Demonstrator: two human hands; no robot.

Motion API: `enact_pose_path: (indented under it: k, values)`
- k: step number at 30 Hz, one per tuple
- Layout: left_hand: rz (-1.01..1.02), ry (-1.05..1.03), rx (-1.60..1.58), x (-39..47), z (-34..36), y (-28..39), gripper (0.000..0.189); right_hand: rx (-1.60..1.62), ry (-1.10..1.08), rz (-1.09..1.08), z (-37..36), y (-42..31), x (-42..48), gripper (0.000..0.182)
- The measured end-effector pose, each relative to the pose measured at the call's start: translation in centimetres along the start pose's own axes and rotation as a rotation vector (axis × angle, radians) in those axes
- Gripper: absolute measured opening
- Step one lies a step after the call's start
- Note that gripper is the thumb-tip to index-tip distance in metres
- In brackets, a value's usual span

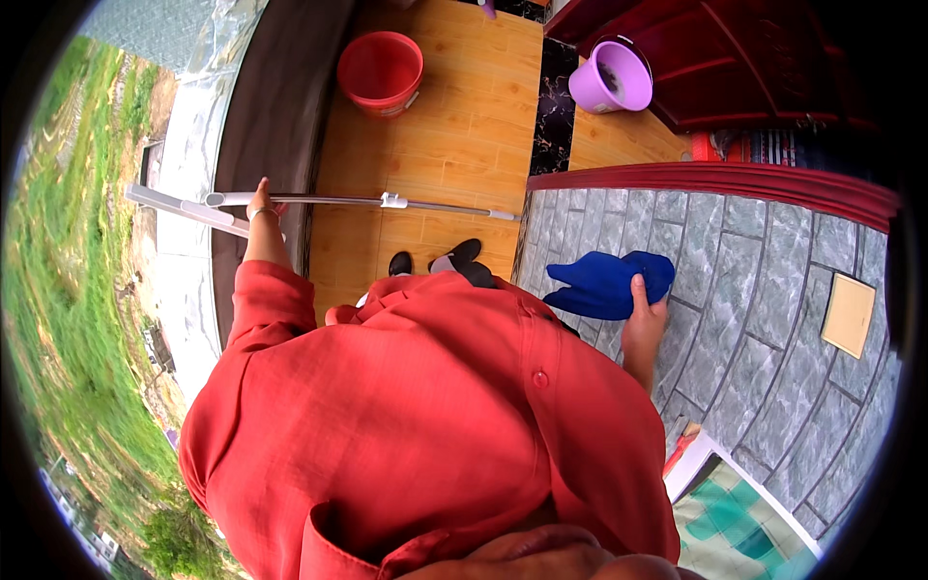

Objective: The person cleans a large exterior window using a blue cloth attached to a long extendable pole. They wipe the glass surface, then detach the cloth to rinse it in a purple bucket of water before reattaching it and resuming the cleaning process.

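Note:
My left hand is out to the left over the dark ledge, gripping a long thin metal pole near its white rounded end. A white joint sits partway along the pole, which runs across to the foot of the grey wall. Beside that hand, a flat grey-white bar sticks out over the ledge; whether it joins the pole I cannot tell. In my right hand is a dark blue cloth, bunched up, in front of the grey tiled wall.
A red bucket stands on the wood-look floor by the dark ledge. Near the dark red door is a purple bucket with dark contents. A beige plate is on the wall. Beyond the ledge lies green land.

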State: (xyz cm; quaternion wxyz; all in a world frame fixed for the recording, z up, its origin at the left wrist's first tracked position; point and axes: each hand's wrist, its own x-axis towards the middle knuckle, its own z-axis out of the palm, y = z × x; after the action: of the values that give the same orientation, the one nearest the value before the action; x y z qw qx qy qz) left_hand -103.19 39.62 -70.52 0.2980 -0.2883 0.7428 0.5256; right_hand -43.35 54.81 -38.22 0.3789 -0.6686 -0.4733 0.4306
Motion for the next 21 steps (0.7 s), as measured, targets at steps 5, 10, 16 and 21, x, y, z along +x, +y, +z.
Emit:
enact_pose_path:
  k: [5, 10, 16, 21]
  values:
    - [-0.198, -0.129, -0.081, -1.5, 0.2, -3.6, 0.066, -0.001, -0.076, -0.073, -1.9, 1.4, 4.0, 0.028]
    - [-0.23, 0.07, 0.241, -0.7, 1.7, -6.6, 0.071, -0.053, -0.129, -0.235, -2.7, -0.3, 8.3, 0.028]
    - [-0.154, -0.026, 0.132, -7.3, 5.3, -7.9, 0.057, -0.014, -0.157, -0.397, -1.0, -6.6, 11.8, 0.026]
    - [-0.095, -0.167, 0.294, -7.3, 11.5, -9.3, 0.026, -0.085, -0.206, -0.436, -1.5, -7.6, 14.0, 0.023]
